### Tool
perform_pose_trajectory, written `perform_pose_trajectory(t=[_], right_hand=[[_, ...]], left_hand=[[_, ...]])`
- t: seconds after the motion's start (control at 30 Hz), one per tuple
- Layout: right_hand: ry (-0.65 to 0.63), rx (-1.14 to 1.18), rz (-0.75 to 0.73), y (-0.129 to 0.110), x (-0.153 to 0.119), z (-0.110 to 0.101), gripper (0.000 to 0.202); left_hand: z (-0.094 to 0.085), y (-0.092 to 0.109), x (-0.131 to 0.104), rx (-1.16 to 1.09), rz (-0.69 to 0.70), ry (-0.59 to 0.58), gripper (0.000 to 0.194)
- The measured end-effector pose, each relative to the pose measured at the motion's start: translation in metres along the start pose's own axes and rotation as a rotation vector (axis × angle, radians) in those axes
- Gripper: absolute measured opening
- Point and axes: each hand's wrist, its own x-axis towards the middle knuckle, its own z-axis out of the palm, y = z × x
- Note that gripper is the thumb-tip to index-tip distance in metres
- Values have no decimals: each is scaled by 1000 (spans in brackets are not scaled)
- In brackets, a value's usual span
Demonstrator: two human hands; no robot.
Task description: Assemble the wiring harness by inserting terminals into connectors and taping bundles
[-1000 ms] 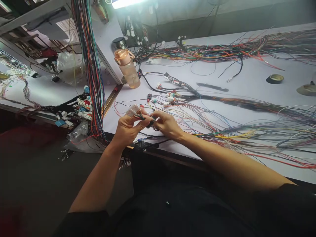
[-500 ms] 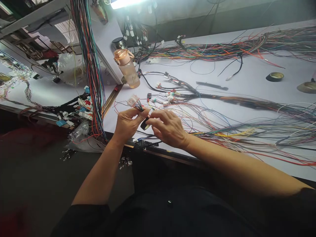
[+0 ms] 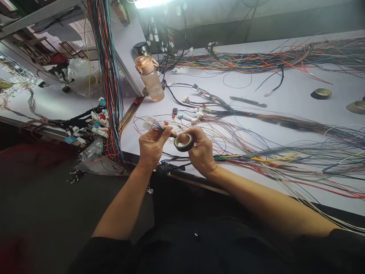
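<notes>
Pinched in my left hand (image 3: 152, 146) is a bundle of thin coloured wires (image 3: 160, 128), just behind a white connector (image 3: 148, 123) that points up and to the left. My right hand (image 3: 202, 150) is closed on a roll of black tape (image 3: 184, 148), its ring tilted so the hole faces me. The roll is close beside the wires, right of my left thumb. Whether a strip of tape reaches from the roll to the wires is hard to make out. Beyond my hands lie several small connectors (image 3: 199, 113) on wire ends.
A branched black-wrapped harness (image 3: 251, 113) runs rightward across the white table. Loose wires (image 3: 273, 152) spread along the front. A drinking bottle (image 3: 152, 83) stands at the back left, beside a hanging wire bundle (image 3: 107, 64). Another tape roll (image 3: 321, 93) lies at the right.
My right hand has turned and drawn slightly right, so the tape roll now faces me as a ring. The connector in my left hand has tipped further left.
</notes>
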Motion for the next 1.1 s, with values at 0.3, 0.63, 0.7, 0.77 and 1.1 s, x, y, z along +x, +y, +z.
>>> perform_pose_trajectory(t=[0.3,0.63,0.7,0.77,1.1], right_hand=[[-62,207,171,5,2,7,35],[-167,-63,219,25,13,-2,14],[-185,-206,115,28,18,-5,21],[-255,-345,34,31,23,-7,21],[-405,-358,-122,21,26,-38,30]], left_hand=[[-10,-9,-11,91,-99,-107,24],[-10,-20,-22,161,16,-36,18],[-11,-17,-21,202,73,-76,17],[-10,-12,-18,262,152,-145,14],[-10,6,3,348,158,-321,15]])
